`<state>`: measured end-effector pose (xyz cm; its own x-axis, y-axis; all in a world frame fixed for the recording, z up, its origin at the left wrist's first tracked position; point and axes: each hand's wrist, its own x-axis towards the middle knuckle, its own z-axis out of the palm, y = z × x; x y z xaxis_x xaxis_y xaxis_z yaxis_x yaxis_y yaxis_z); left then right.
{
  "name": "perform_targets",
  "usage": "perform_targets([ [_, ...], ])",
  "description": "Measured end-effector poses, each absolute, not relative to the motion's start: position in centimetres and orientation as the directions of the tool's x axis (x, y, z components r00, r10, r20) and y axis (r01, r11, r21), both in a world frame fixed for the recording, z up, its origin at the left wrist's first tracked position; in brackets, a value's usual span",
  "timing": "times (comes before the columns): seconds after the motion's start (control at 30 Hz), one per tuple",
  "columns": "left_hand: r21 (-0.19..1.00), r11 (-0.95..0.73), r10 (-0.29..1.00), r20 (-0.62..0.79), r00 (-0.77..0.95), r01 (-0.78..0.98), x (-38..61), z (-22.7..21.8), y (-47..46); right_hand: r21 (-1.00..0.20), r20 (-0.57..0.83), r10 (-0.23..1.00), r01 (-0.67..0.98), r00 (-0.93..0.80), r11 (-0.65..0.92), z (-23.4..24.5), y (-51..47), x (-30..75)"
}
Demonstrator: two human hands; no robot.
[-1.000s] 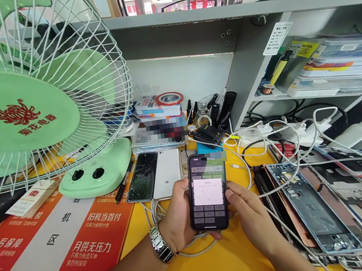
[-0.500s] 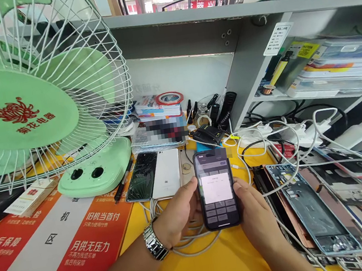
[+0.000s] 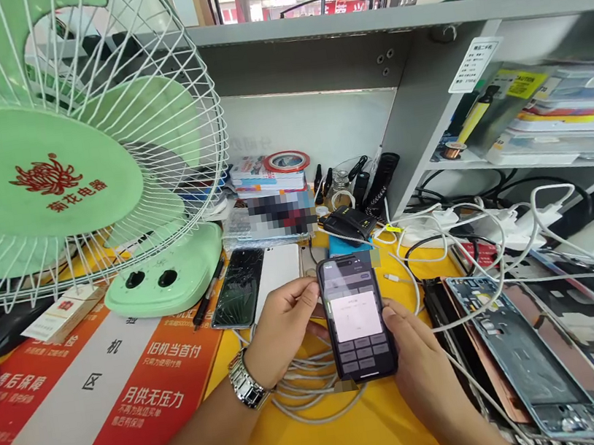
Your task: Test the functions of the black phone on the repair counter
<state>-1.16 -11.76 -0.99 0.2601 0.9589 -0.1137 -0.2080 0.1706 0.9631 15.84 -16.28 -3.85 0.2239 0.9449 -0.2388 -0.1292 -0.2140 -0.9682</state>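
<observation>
Right hand (image 3: 419,352) clamps smartphone (image 3: 359,320) | left hand (image 3: 279,328) at its edge, grip unclear | pop-up (image 3: 356,310) showing, not cleared!

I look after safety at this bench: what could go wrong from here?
The lit phone could slip if the right hand loosens its grip. The left hand might snag the coiled cable near it. The cracked phone lying close to that hand could perhaps scratch it.
</observation>
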Motion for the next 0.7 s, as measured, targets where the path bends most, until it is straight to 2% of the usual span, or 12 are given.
perform_targets([
  [0.13,0.964,0.166,0.959,-0.108,0.263,-0.210,-1.13,-0.83,-11.65,-0.971,-0.225,0.953,-0.125,0.201,-0.203,-3.94,-16.32,15.95],
  [0.33,0.959,0.171,0.959,-0.109,0.263,-0.225,-1.01,-0.83,-11.70,-0.986,-0.164,0.961,-0.013,0.224,-0.165,-3.35,-16.49,16.14],
  [0.53,0.927,0.165,0.978,-0.110,0.177,-0.337,-0.91,-1.08,-11.83,-0.981,-0.181,0.941,0.009,0.286,-0.192,-3.63,-16.58,16.16],
  [0.7,0.933,0.168,0.979,-0.120,0.164,-0.318,-0.86,-1.13,-11.85,-0.984,-0.167,0.940,0.009,0.298,-0.178,-3.54,-16.55,16.07],
])
